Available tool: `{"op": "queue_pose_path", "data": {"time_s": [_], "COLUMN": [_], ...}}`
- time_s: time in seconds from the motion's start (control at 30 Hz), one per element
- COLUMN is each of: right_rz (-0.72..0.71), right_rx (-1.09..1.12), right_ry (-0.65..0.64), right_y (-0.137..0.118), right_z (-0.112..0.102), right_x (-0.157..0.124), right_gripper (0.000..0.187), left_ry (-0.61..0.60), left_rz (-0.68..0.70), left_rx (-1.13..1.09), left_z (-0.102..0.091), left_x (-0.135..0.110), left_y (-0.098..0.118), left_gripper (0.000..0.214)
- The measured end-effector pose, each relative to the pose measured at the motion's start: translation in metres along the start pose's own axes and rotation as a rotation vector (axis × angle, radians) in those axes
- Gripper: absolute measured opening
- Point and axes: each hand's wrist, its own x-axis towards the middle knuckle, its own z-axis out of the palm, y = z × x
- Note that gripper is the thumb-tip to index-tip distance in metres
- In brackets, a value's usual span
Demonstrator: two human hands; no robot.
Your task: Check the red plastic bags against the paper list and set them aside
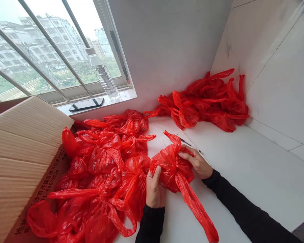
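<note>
A knotted red plastic bag (172, 165) sits on the white counter (243, 168) between my two hands. My left hand (155, 190) grips its left side, fingers wrapped into the plastic. My right hand (198, 162) pinches the bag's top on the right. One long handle of the bag trails toward me across the counter. Just left of it lies a big heap of similar tied red bags (101, 175).
A second pile of red bags (207, 101) lies in the far corner by the tiled wall. An open cardboard box (22, 152) stands at the left. On the window sill are a phone (86, 104) and a plastic water bottle (103, 76). A pen (185, 142) lies behind the held bag.
</note>
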Motion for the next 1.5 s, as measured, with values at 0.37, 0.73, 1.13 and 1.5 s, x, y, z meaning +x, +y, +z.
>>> {"op": "queue_pose_path", "data": {"time_s": [0.37,0.73,1.13,1.5], "right_rz": [-0.009,0.022,-0.030,-0.330], "right_rx": [0.012,0.050,-0.113,-0.448], "right_ry": [0.052,0.157,-0.025,0.223], "right_y": [0.003,0.008,0.002,0.003], "right_z": [0.000,-0.003,0.001,-0.001], "right_x": [0.001,0.002,-0.003,-0.003], "right_gripper": [0.014,0.037,0.049,0.029], "left_ry": [0.238,0.086,-0.045,0.137], "left_rz": [-0.078,-0.003,0.000,0.077], "left_rx": [-0.133,0.053,0.014,0.008], "left_z": [0.005,0.004,0.009,-0.002], "left_x": [-0.001,-0.002,-0.007,0.002], "left_y": [0.008,0.005,0.004,0.000], "left_gripper": [0.020,0.040,0.049,0.049]}}
